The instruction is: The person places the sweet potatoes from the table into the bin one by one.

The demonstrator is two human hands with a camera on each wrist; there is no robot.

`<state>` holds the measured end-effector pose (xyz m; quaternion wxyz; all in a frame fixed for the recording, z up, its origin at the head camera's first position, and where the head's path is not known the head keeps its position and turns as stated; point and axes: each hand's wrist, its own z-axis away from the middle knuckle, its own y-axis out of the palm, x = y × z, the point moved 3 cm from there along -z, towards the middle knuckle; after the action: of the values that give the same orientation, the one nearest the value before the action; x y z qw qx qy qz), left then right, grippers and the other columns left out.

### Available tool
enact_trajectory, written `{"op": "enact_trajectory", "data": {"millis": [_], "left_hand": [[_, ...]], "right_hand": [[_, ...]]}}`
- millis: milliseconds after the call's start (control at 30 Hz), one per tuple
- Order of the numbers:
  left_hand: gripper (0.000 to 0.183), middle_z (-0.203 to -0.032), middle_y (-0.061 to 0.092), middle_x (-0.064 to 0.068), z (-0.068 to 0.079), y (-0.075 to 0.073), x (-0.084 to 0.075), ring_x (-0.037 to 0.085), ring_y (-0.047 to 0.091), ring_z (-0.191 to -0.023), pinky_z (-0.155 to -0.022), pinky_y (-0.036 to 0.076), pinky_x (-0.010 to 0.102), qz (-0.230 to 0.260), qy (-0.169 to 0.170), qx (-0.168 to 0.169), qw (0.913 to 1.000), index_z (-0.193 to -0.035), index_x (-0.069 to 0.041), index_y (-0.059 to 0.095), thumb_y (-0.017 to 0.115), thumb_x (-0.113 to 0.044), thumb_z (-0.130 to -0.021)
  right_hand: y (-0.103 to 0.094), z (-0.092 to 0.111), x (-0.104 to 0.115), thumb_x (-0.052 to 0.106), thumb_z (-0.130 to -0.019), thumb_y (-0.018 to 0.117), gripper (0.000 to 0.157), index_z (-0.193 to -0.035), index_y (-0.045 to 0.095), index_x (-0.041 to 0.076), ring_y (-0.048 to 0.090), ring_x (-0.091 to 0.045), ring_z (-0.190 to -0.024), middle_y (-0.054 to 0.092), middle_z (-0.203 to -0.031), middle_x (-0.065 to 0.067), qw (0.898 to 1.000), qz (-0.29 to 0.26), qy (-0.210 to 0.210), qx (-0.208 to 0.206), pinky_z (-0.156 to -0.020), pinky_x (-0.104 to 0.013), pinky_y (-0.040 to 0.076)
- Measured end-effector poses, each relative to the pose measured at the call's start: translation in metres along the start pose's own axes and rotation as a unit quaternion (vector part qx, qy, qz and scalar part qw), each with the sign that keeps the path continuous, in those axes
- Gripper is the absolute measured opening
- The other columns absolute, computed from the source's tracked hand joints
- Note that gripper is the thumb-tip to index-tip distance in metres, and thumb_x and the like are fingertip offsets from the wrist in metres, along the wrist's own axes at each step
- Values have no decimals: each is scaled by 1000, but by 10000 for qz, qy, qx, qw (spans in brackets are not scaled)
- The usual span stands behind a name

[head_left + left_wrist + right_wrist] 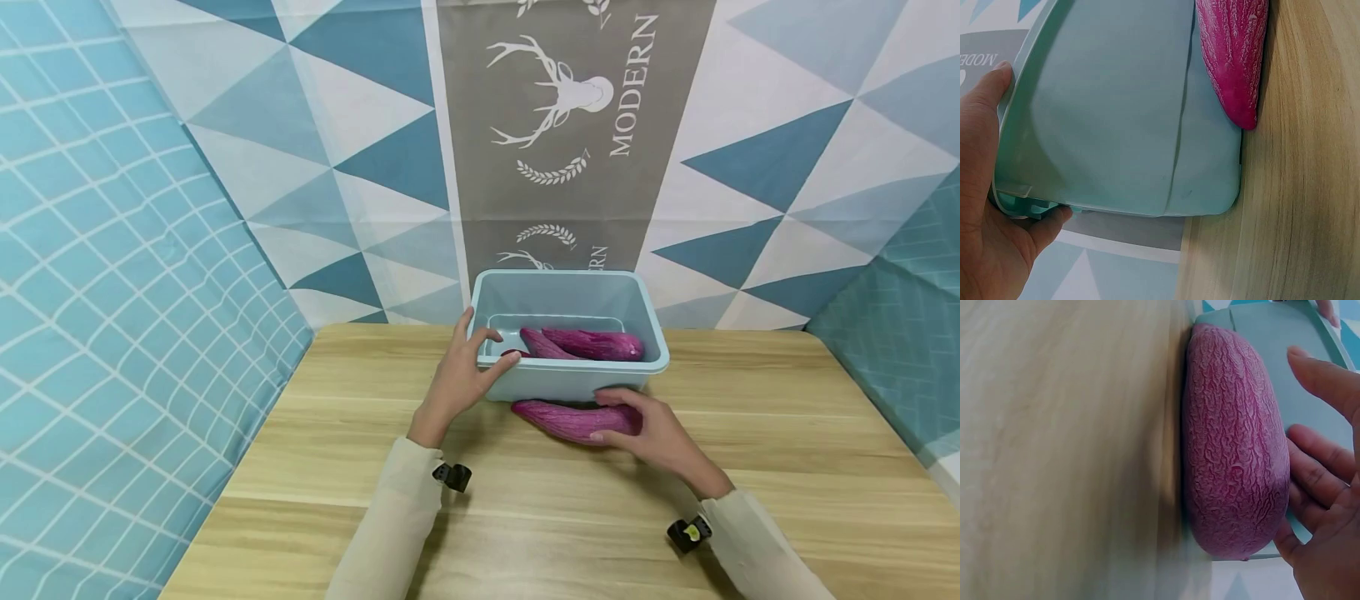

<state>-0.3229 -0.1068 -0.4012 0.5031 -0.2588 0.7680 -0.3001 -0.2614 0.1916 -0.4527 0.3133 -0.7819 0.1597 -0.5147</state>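
A light blue plastic bin (pixel 570 379) stands at the back of the table. My left hand (pixel 459 375) grips its front left corner, thumb over the front rim and a finger inside the edge. In the left wrist view another finger reaches round the end wall. A wrinkled purple sweet potato (pixel 570 421) lies on the table along the bin's front wall. My right hand (pixel 652 429) is around its right end. In the right wrist view, fingers (pixel 1319 465) touch its bin side while the thumb stands off it. Two more purple sweet potatoes (pixel 592 343) lie inside the bin.
A small dark red thing (pixel 516 353) shows in the bin, mostly hidden behind the left thumb and rim. Patterned cloth (pixel 360 150) hangs behind the wooden table (pixel 315 467), with tiled-pattern cloth (pixel 97 250) at the left.
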Motion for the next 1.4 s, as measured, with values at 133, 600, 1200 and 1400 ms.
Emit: {"op": "enact_trajectory", "data": {"millis": [133, 600, 1200, 1400], "left_hand": [[46, -171, 12, 9, -1, -1, -1, 45, 55, -133, -94, 53, 59, -5, 8, -39, 10000, -119, -26, 60, 63, -62, -92], [46, -170, 13, 10, 0, -2, -1, 45, 61, -124, -89, 55, 57, -55, 28, -75, 10000, -121, -27, 58, 63, -62, -92], [45, -171, 12, 9, -1, -2, 0, 43, 63, -122, -87, 56, 55, -86, -30, -6, 10000, -119, -27, 58, 61, -63, -92], [44, -171, 13, 9, 1, 0, 1, 41, 66, -117, -81, 57, 51, -119, -11, -32, 9999, -118, -27, 59, 61, -63, -92]], "right_hand": [[2, -2, 0, 32, -81, 85, 50, -124, 69, 11, 63, -23, -120, 73, -122, -4, 10000, -11, -52, 59, -102, -13, 39], [12, 1, -7, 41, -77, 87, 48, -117, 72, 19, 61, -6, -99, 74, -113, 1, 9982, 178, -24, 565, -86, -25, 51], [5, 10, 4, 39, -79, 85, 42, -116, 74, 22, 63, -4, -93, 76, -108, 0, 9990, 330, -63, 286, -79, -23, 52], [2, 12, 12, 40, -79, 85, 43, -116, 74, 22, 64, -5, -94, 76, -109, 0, 9990, 343, -31, 269, -79, -23, 52]]}}
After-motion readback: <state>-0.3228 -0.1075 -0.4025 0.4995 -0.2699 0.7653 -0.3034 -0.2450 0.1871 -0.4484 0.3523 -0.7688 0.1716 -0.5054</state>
